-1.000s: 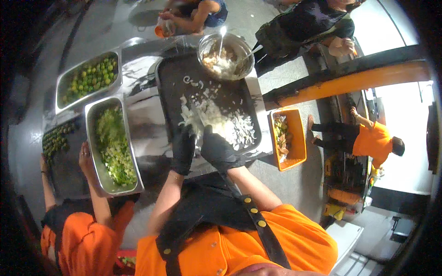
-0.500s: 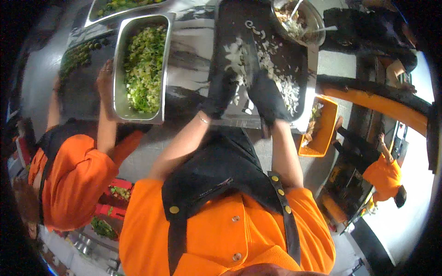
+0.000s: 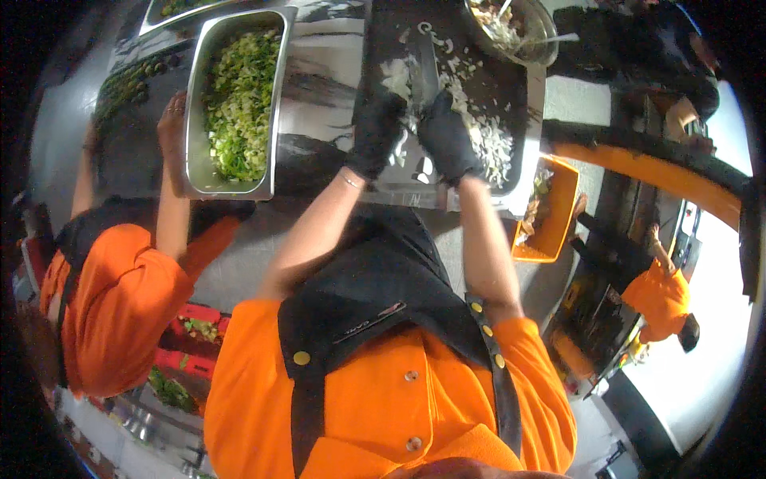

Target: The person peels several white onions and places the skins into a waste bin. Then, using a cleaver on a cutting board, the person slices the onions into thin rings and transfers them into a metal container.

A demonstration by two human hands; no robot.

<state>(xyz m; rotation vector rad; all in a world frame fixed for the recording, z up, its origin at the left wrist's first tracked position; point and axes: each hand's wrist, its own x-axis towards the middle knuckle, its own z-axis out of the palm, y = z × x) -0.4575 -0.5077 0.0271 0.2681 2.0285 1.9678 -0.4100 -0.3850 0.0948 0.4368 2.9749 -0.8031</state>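
Observation:
On the dark cutting board [image 3: 391, 32] in front of me lies cut white onion. My right hand [image 3: 448, 140], in a black glove, is closed round the handle of a knife [image 3: 429, 68]. The blade points away from me, between two heaps of onion. My left hand [image 3: 377, 134], also black-gloved, rests beside the left heap of onion slices [image 3: 396, 76], touching its near end. Its fingers blend into the dark glove and board, so their grip is unclear. Finely chopped onion [image 3: 491, 148] spreads to the right of my right hand.
Left of the board stands a steel pan [image 3: 276, 104] of chopped green onion. A glass bowl [image 3: 549, 49] with spoons sits at the far right corner. Below the counter's right edge is an orange bin [image 3: 566, 207]. A co-worker [image 3: 120, 295] works close at my left; another person [image 3: 658, 295] is farther right.
The view has shifted slightly, so counter things sit a little higher and farther left. My right hand and the knife have come closer to my left hand; the knife stays held.

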